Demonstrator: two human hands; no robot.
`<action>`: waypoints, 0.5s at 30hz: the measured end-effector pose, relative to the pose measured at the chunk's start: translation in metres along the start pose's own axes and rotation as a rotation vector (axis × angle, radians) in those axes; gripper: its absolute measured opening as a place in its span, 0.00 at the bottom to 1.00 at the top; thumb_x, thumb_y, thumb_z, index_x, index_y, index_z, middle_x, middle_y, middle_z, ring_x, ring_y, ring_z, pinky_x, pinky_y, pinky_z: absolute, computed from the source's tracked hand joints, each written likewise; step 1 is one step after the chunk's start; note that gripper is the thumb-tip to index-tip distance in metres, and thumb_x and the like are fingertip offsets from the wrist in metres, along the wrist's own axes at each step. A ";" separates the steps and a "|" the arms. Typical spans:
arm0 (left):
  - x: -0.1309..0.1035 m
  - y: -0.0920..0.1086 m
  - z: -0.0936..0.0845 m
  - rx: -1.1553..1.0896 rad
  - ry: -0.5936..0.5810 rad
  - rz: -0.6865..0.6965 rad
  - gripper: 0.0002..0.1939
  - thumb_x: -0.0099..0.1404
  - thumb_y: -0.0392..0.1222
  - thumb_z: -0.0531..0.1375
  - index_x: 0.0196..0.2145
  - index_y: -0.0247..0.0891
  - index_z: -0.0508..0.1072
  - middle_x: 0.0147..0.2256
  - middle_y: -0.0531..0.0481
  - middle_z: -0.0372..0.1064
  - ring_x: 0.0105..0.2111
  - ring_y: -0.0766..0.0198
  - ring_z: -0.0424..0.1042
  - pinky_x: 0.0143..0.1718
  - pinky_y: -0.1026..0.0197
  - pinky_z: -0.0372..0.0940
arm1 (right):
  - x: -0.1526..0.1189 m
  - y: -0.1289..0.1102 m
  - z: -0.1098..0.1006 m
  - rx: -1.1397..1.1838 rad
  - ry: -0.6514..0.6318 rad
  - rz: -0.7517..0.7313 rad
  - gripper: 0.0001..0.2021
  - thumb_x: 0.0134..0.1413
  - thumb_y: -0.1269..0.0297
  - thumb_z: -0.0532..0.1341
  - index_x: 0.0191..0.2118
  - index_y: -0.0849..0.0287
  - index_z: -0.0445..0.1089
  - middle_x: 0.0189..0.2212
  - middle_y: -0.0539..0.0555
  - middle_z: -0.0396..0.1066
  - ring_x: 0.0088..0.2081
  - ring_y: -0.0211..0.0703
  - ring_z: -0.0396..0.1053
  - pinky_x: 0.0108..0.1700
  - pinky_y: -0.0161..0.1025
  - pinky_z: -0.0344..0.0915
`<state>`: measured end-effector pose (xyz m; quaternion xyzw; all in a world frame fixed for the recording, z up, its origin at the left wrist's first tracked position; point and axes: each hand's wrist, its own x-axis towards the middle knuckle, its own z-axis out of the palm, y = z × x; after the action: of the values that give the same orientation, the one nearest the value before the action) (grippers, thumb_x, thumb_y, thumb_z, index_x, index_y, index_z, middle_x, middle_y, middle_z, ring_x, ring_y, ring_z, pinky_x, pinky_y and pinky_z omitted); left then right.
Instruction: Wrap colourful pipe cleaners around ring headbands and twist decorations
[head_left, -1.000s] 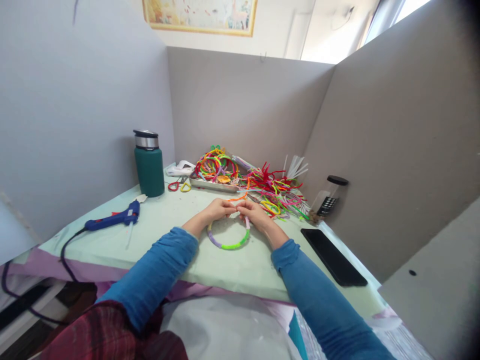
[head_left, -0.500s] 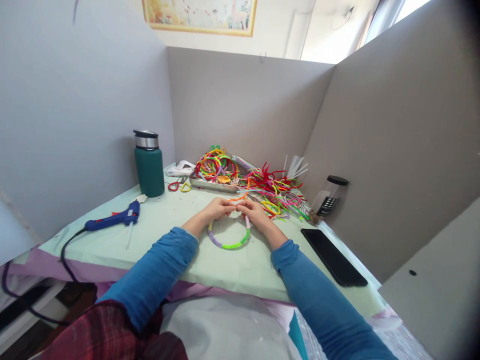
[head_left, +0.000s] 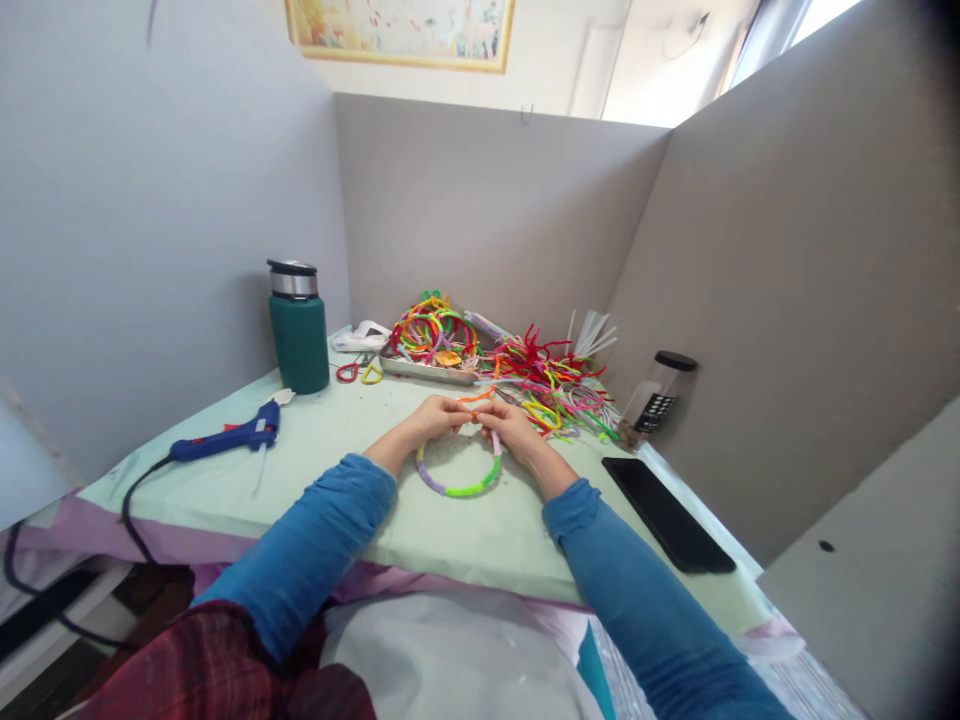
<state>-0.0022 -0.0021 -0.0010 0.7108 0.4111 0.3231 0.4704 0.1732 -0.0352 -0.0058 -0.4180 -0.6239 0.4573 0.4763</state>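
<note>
A ring wrapped in coloured fuzzy stems (head_left: 470,491), purple, green, pink and yellow, hangs down toward me between my hands over the table. My left hand (head_left: 438,418) pinches its upper left side. On the upper right side, the fingers of my right hand (head_left: 508,424) are closed, with their tips touching those of my left hand. An orange stem (head_left: 496,374) rises from the fingertips and bends upward behind them. The fingers hide the top of the ring.
A blue glue gun (head_left: 229,440) and a green bottle (head_left: 298,335) stand left. Behind are scissors (head_left: 370,374), a tray (head_left: 427,372) of coloured rings and piled stems (head_left: 544,360). At right are a black phone (head_left: 666,514) and a clear jar (head_left: 658,395).
The fingertips of my right hand have shifted very slightly at the top of the ring. My left hand and the ring look almost unmoved.
</note>
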 end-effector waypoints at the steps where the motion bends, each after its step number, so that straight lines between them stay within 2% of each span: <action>1: -0.001 0.001 0.000 0.006 0.003 0.001 0.23 0.50 0.57 0.64 0.34 0.31 0.76 0.17 0.57 0.58 0.14 0.76 0.47 0.17 0.66 0.41 | 0.000 0.000 0.000 0.008 0.004 0.001 0.12 0.40 0.62 0.63 0.34 0.62 0.73 0.23 0.48 0.69 0.22 0.33 0.60 0.23 0.31 0.54; 15: -0.005 0.004 0.000 -0.007 -0.050 0.003 0.23 0.51 0.56 0.64 0.34 0.30 0.76 0.17 0.57 0.58 0.14 0.76 0.46 0.16 0.65 0.40 | 0.001 0.006 0.003 0.028 0.046 0.032 0.09 0.39 0.62 0.64 0.29 0.61 0.69 0.17 0.45 0.64 0.19 0.32 0.58 0.21 0.31 0.54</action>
<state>-0.0032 -0.0071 0.0027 0.7177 0.3971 0.3074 0.4825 0.1709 -0.0335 -0.0119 -0.4316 -0.5997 0.4638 0.4887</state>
